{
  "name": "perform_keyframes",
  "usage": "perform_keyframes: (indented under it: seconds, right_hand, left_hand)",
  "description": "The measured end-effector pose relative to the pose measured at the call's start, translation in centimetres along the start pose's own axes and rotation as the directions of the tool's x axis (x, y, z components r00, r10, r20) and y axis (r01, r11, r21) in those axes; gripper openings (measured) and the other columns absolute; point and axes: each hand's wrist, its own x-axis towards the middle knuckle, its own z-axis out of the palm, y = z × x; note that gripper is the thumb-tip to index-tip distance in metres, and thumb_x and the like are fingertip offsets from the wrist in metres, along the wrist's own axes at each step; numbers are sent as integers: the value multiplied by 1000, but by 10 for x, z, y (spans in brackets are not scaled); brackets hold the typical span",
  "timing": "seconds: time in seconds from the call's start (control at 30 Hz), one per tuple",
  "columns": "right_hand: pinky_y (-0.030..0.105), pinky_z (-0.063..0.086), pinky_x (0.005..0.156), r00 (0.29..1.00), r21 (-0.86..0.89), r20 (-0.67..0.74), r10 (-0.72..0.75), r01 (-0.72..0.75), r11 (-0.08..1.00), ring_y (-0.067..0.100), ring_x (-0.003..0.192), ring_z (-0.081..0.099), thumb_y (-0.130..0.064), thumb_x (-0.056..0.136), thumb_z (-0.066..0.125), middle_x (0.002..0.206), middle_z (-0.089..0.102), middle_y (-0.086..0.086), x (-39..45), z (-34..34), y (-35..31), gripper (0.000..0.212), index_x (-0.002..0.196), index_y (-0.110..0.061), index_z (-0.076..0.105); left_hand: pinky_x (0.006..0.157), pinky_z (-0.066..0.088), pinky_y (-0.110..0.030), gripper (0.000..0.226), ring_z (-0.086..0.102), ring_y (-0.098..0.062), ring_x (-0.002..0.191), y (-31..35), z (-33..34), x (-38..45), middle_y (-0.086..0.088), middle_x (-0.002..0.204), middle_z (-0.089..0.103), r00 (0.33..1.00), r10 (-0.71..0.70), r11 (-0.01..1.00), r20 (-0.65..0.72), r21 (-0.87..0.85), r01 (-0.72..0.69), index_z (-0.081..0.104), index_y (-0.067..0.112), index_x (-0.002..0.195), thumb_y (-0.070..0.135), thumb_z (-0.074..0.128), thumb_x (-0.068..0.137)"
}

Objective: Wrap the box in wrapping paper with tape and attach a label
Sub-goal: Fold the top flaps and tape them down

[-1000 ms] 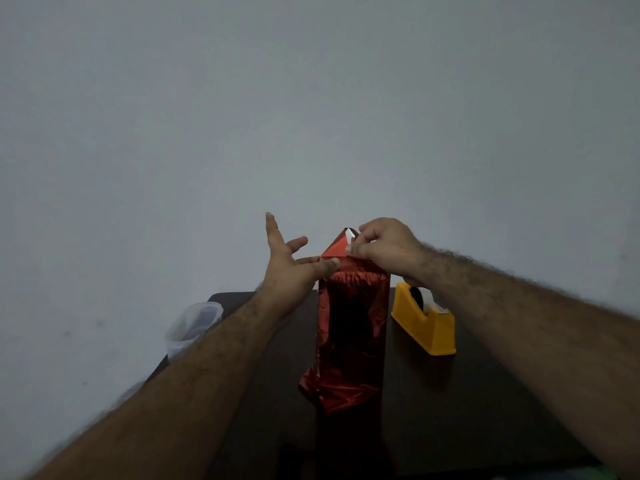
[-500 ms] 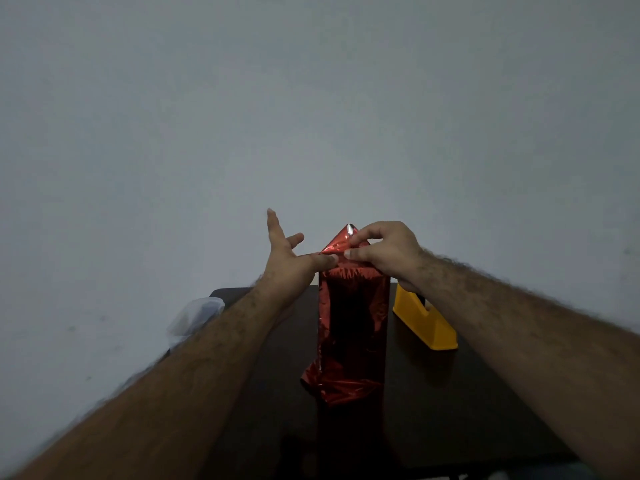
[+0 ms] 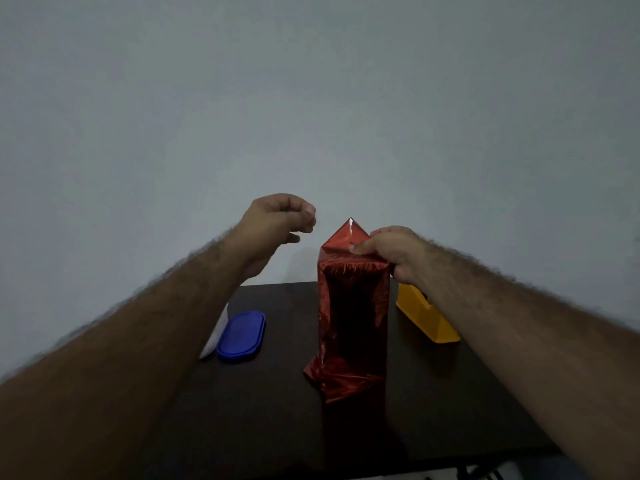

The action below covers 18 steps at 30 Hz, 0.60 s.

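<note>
A tall box wrapped in shiny red paper (image 3: 353,320) stands upright on the dark table (image 3: 277,427). Its top end is folded into a pointed red flap (image 3: 346,237) that sticks up, with a sliver of white showing at the tip. My right hand (image 3: 388,251) grips the box's top right edge, thumb pressing the base of the flap. My left hand (image 3: 280,223) hovers in the air to the left of the box, apart from it, fingers curled with nothing visible in them. Loose crumpled paper bulges at the box's bottom end.
A yellow tape dispenser (image 3: 426,317) stands right of the box, partly behind my right wrist. A blue oval lid (image 3: 242,336) lies left of the box, with a white container (image 3: 216,336) beside it, mostly hidden by my left forearm. A plain wall rises behind the table.
My left hand left the box's top, moved up and left, and curled its fingers. My right hand shifted from pinching the flap to gripping the top right edge. The view tilted, revealing the blue lid.
</note>
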Motion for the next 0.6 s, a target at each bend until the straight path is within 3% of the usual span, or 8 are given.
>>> perform_keyframes:
  seconds: [0.1,0.2,0.3,0.47,0.6]
  right_hand:
    - [36,64,72,1000,3,-11,-16,16,1000,26,81,74,8,71,90,97,72,13,0,0,2,37,93,-6,64]
    - [34,63,68,999,-6,-17,-37,37,999,24,84,73,7,70,91,101,71,11,-1,0,3,45,104,-7,65]
    - [32,63,67,999,-32,-17,-50,50,998,22,84,72,6,71,91,101,71,11,0,0,4,48,108,-6,64]
    - [42,66,80,997,-77,-31,-71,69,995,28,93,76,4,68,93,106,74,14,5,1,7,54,114,-4,65]
    - [36,65,69,997,-87,-34,-64,61,994,27,89,77,3,68,94,105,75,14,7,0,8,53,113,-4,66]
  left_hand:
    - [75,54,-31,11,69,-17,80,12,-1,5,-6,87,73,973,-120,990,197,98,102,72,5,104,0,64,98]
    - [69,52,-31,13,65,-15,71,18,2,10,-5,83,74,903,-288,945,320,249,213,72,9,97,-1,64,98]
    - [64,48,-29,15,61,-14,67,23,3,17,-4,81,74,863,-381,878,332,422,225,74,10,94,-1,65,96]
    - [61,45,-28,13,54,-15,68,29,7,30,-4,80,69,845,-429,824,319,522,221,75,9,93,2,65,95]
    - [63,44,-28,13,53,-13,67,32,12,37,-3,81,69,823,-447,805,349,558,201,77,10,93,3,66,95]
